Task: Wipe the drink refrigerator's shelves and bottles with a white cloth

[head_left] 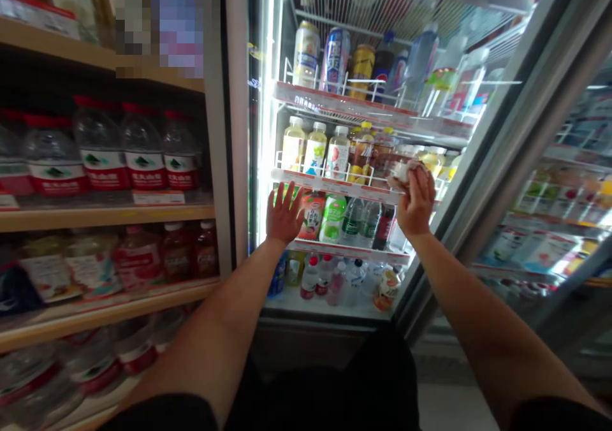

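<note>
An open drinks fridge stands in front of me, with wire-railed shelves of bottles and cans. My right hand (417, 198) is closed around a crumpled whitish cloth (400, 172), at the right part of the middle shelf's front edge (335, 184). My left hand (285, 214) has its fingers spread and holds nothing; it is by the left end of that same edge, and I cannot tell if it touches. Beside it are a red-labelled bottle (313, 215) and a green-labelled bottle (333, 219). Pale bottles (315, 149) line the shelf above.
Tall cans (306, 53) stand on an upper fridge shelf, and small bottles (310, 278) at the bottom. To the left, wooden shelves (109, 217) hold large water bottles (143, 153). The metal door frame (507, 157) slants along the right, with more stocked drinks beyond it.
</note>
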A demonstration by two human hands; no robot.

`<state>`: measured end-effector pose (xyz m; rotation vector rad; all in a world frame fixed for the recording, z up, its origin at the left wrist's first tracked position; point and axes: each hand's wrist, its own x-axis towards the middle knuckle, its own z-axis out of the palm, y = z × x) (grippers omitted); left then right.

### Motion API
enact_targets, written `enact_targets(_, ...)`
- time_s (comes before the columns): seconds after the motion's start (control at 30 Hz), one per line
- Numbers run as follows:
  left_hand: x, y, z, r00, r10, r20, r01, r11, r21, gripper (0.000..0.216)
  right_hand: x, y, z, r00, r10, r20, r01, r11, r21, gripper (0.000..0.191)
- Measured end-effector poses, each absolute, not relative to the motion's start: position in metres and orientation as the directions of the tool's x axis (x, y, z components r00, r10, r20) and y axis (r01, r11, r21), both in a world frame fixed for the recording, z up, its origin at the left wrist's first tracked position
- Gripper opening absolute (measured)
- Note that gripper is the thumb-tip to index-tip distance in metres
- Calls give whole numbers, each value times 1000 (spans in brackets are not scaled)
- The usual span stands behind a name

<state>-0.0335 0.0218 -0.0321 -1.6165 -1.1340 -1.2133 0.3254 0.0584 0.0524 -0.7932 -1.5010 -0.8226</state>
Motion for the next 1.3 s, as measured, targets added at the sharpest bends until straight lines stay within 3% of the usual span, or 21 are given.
enact_targets(0.13,-33,20,-32,122,216,969,952,-302,-52,59,336,63,36,-52,15,999,854,520,37,64)
enact_targets(0.4,-32,19,-31,128,195,972,956,-284,-69,58,303,65,68,40,-33,999,812,583,-14,64)
enact_targets(0.53,-33,19,-32,140,178,974,955,-285,-85,60,265,40,45,-287,104,952,745,650,154,66)
enact_targets(0.63,-33,19,-32,125,206,971,956,-288,-62,60,249,23,26,-657,149,739,585,720,374,62)
enact_targets(0.7,-33,19,-32,123,211,970,958,-282,-60,59,252,20,25,-726,141,673,548,709,443,58)
enact_targets(0.77,-33,19,-32,131,202,970,959,-273,-73,59,266,25,32,-634,137,761,642,642,419,56)
enact_targets(0.87,-33,18,-32,135,203,970,958,-277,-75,59,303,42,46,-313,91,945,816,535,219,59)
enact_targets(0.97,-32,18,-31,122,228,966,952,-301,-49,59,337,56,44,-45,13,999,866,500,33,63)
enact_targets(1.17,-32,19,-31,119,209,971,956,-289,-55,57,342,58,-3,31,-7,1000,852,523,-23,64)
enact_targets(1.3,-32,19,-31,143,170,975,957,-274,-93,58,316,58,-9,52,-11,999,819,572,-36,63)
